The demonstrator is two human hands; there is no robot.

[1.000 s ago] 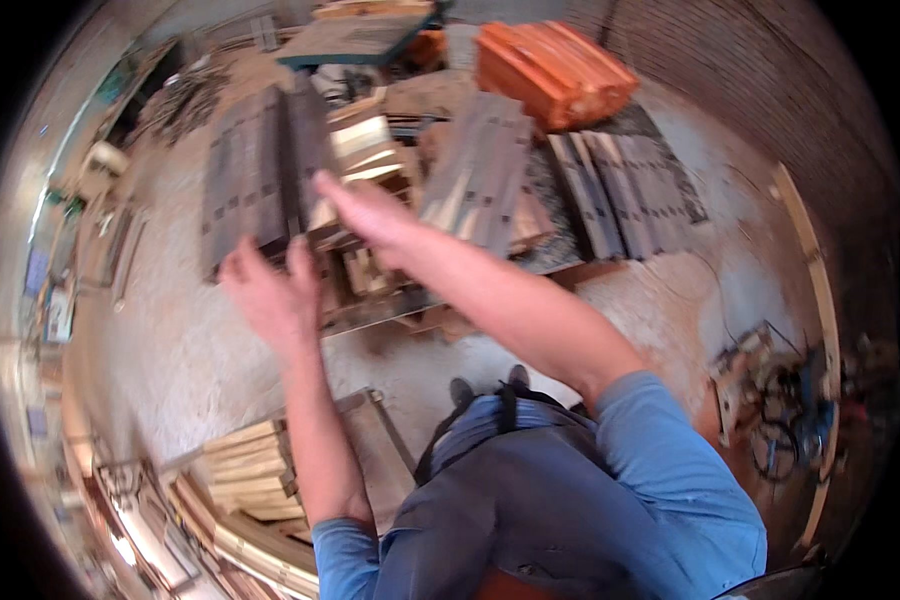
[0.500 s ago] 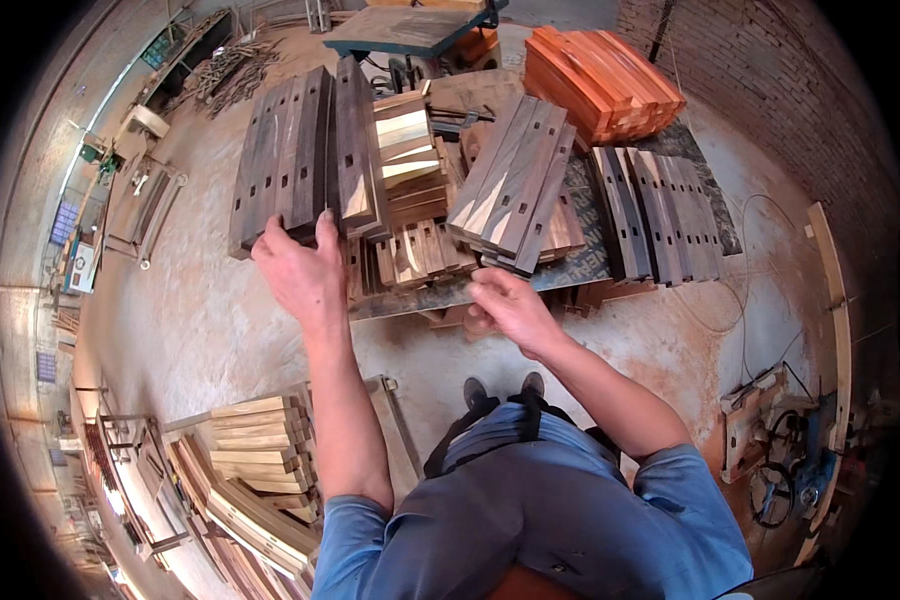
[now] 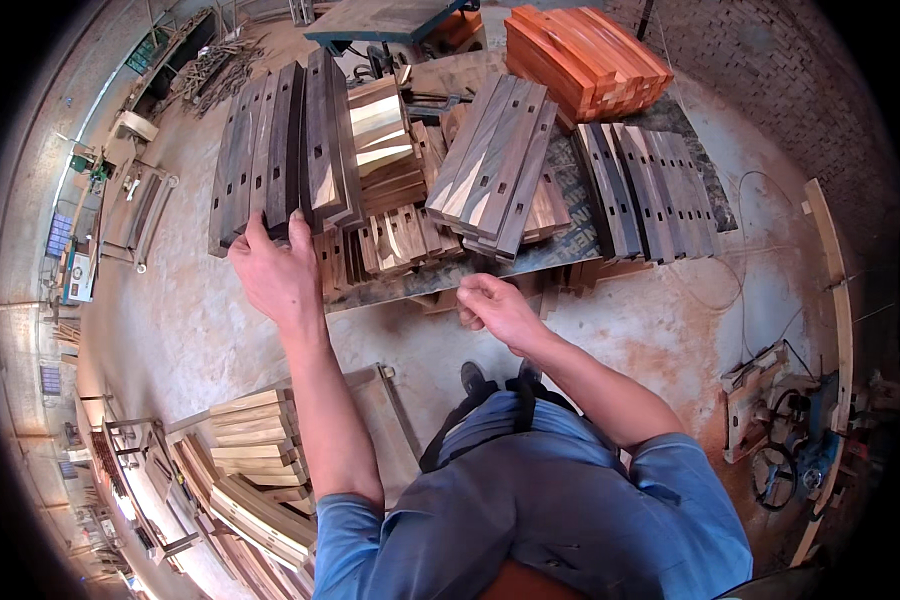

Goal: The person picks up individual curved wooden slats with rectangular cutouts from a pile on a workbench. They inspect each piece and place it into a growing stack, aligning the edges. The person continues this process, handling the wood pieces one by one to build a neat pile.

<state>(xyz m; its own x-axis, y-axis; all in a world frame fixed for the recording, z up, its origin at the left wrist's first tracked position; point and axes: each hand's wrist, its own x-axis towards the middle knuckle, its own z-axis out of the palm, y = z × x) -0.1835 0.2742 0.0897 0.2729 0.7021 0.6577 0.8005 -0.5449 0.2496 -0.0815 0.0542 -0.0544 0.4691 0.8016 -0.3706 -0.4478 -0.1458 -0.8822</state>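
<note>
My left hand (image 3: 277, 275) is at the near end of a row of dark wooden slats (image 3: 254, 165) with small rectangular slots. Its thumb and forefinger grip the near end of a slat at the row's right side. Further right, a stack of dark slotted slats (image 3: 490, 165) lies tilted on lighter pieces. Just in front of that stack my right hand (image 3: 498, 308) hangs apart from it, fingers curled in. What those fingers hold, if anything, is hidden. Between the dark groups lie pale wooden blocks (image 3: 382, 130).
More slotted slats (image 3: 652, 195) stand in a row on the right of the board (image 3: 575, 262). Behind them is an orange-red wood stack (image 3: 590, 65). Pale boards (image 3: 255, 440) are piled at my lower left. A machine with a handwheel (image 3: 773, 475) stands at lower right.
The view has shifted slightly, moving the bench and stacks left and up in the picture. My left hand stays at the slat ends; my right hand sits a little further from the tilted stack.
</note>
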